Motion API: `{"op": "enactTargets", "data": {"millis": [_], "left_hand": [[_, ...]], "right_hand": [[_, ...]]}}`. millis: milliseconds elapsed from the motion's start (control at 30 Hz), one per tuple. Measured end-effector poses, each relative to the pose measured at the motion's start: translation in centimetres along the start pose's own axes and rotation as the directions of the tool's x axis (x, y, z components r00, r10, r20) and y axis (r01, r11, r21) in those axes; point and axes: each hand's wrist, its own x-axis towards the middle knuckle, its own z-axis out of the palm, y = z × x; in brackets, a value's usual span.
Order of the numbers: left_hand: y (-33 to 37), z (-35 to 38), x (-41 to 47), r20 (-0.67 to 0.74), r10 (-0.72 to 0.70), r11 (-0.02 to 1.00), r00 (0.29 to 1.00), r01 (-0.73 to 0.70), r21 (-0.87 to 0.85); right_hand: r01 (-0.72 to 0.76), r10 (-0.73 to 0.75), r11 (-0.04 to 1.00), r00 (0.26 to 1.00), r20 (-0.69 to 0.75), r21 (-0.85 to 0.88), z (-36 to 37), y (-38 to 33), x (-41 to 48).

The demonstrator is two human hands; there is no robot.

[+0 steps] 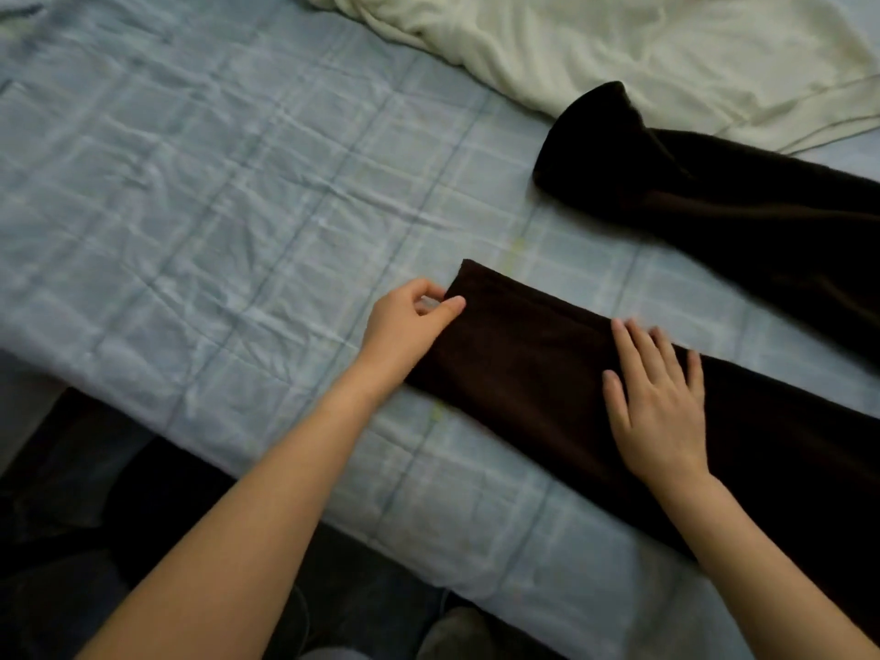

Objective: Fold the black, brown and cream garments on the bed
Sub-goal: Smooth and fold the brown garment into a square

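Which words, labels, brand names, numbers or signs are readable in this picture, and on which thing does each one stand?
None. No word, number or sign shows on the brown garment, the dark cloth behind it, the cream garment or the checked sheet. No tag or label is in view.

A pale blue checked bed (pixel 190 183) fills most of the frame. One long length of the brown garment (pixel 524 364) lies flat on it, running from the centre to the lower right. The left grip (pixel 419 316) pinches the corner of its end between thumb and curled fingers. The right grip (pixel 657 402) presses flat on the cloth further along, fingers straight and spread. A second brown length (pixel 714 207) lies at the upper right, its end raised. Just beyond it, the crumpled cream garment (pixel 643 45) occupies the top right.
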Motion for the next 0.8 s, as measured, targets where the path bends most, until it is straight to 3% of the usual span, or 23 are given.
{"op": "enactTargets", "data": {"millis": [67,133,233,300,367,400,433,467,533,567,633,700,800], "left_hand": [[-0.5,-0.5,-1.0,0.112,-0.005,0.999,0.994,0.01,-0.04],[-0.8,-1.2,-2.0,0.141,0.069,0.996,0.988,-0.077,0.055],[-0.6,-1.8,-2.5,0.011,0.228,0.958,0.974,-0.226,0.177],[-0.1,-1.6,-2.7,-0.036,0.207,0.943,0.978,-0.189,0.275],[0.3,-0.8,-3.1,-0.059,0.074,0.833,0.996,-0.029,0.553],[0.4,-0.2,-3.4,-0.11,0.104,0.721,0.989,0.001,0.693],[0.8,0.6,-3.8,-0.14,0.232,0.622,0.962,-0.036,0.782],[1.5,1.6,-4.1,-0.113,0.391,0.546,0.914,-0.131,0.827],[2.1,3.6,-4.3,0.12,0.602,0.407,0.79,-0.432,0.805],[1.7,4.3,-4.3,0.267,0.592,0.338,0.76,-0.536,0.774],[0.1,4.9,-3.9,0.404,0.463,0.31,0.789,-0.571,0.761],[-1.7,4.4,-3.2,0.398,0.417,0.385,0.817,-0.555,0.737],[-2.5,4.5,-2.4,0.405,0.433,0.372,0.805,-0.569,0.733]], "right_hand": [[-0.025,0.025,1.0,1.0,0.014,0.015,-0.5,-0.5,-0.1],[-0.056,0.056,0.996,0.998,0.002,0.065,-1.1,-1.8,-0.2],[0.022,-0.007,0.988,0.996,-0.093,0.155,-1.2,-4.8,-0.4],[0.075,-0.065,0.986,0.995,-0.075,0.147,-0.5,-6.4,-0.5],[0.052,-0.056,0.994,0.998,0.037,0.093,0.6,-6.7,-0.4],[0.034,-0.038,0.997,0.997,0.066,0.062,1.2,-6.6,-0.4],[0.019,-0.022,0.999,0.997,0.067,0.045,1.6,-6.6,-0.2],[0.009,-0.011,0.999,0.999,0.053,0.043,1.8,-6.9,0.0],[0.013,-0.014,0.998,1.0,0.018,0.057,1.9,-7.4,0.0],[0.026,-0.027,0.998,1.0,0.008,0.061,1.9,-7.3,-0.2],[0.042,-0.043,0.997,0.999,0.016,0.063,1.9,-5.7,-0.6],[0.018,-0.019,0.999,0.999,0.03,0.035,1.5,-2.3,-1.6],[-0.073,0.075,0.996,0.997,0.036,-0.044,0.3,4.8,-4.8]]}}
